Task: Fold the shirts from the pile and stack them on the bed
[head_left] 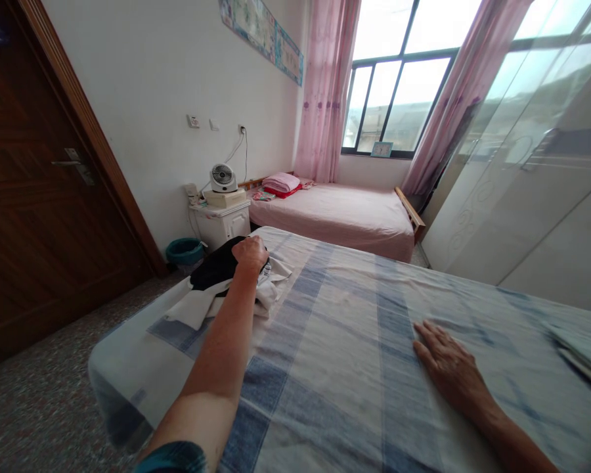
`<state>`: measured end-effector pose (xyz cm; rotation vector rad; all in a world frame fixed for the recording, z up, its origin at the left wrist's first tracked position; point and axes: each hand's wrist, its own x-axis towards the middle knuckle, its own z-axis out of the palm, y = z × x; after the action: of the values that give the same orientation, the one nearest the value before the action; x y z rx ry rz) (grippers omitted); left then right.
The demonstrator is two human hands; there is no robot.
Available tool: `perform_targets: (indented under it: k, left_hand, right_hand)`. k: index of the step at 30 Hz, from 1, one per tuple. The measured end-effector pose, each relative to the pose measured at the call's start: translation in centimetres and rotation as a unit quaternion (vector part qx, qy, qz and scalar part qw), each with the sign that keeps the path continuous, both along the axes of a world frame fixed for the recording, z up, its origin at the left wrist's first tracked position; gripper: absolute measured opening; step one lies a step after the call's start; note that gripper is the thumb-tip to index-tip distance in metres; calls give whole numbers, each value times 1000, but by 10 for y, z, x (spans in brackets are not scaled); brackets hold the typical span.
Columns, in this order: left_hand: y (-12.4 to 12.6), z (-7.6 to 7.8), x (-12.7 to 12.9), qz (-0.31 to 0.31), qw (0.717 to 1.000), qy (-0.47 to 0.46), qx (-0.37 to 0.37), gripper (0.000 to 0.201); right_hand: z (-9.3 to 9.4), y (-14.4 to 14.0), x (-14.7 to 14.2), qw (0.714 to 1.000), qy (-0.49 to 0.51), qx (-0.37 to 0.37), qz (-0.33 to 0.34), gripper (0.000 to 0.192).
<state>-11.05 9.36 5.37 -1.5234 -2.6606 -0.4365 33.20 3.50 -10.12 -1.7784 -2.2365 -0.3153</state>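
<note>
The left arm stretches far forward, and the left hand (250,253) is closed in a fist on a black garment (217,266) at the far corner of the bed (335,341). The black garment lies on crumpled white cloth (201,305) there. The right hand (446,361) rests flat and open on the blue-checked sheet, holding nothing, well apart from the garments. A teal bin (184,250) stands on the floor beside a white nightstand (221,223); its contents cannot be seen.

Nothing here can be read: the long wall poster (268,33) near the curtain carries print, but it is too small and blurred to make out.
</note>
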Motion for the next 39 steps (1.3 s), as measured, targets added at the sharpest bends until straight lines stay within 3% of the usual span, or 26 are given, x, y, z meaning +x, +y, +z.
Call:
perform_targets:
  k: [9, 13, 17, 20, 24, 27, 29, 32, 36, 39]
  left_hand:
    - [-1, 0, -7, -13, 999, -22, 35, 27]
    - [4, 9, 8, -85, 978, -70, 176, 21]
    - [1, 23, 37, -213, 892, -196, 346, 19]
    - [-17, 35, 73, -346, 806, -296, 379, 18]
    - [-55, 39, 128, -560, 692, -384, 246, 17]
    - [-74, 33, 156, -693, 624, -345, 105, 17]
    - [-78, 28, 164, -723, 630, -276, 62, 18]
    - [-72, 23, 160, -696, 695, -173, 52, 22]
    - [-52, 14, 144, -589, 803, -79, 46, 28]
    - [-36, 2, 133, -482, 876, -17, 18, 46]
  right_hand:
    - [1, 0, -1, 1000, 5, 0, -2, 55]
    - [3, -1, -2, 1000, 6, -4, 2, 55]
    - [2, 0, -1, 1000, 6, 2, 7, 55]
    - [1, 0, 0, 1000, 6, 5, 9, 55]
    - [2, 0, 0, 1000, 3, 7, 8, 54]
    - [2, 0, 2, 999, 9, 24, 20, 50]
    - [1, -1, 5, 998, 12, 38, 51, 44]
    - [-3, 0, 10, 995, 14, 51, 80, 41]
    - [-8, 1, 11, 997, 14, 51, 60, 43]
    - [-7, -1, 8, 998, 15, 47, 46, 43]
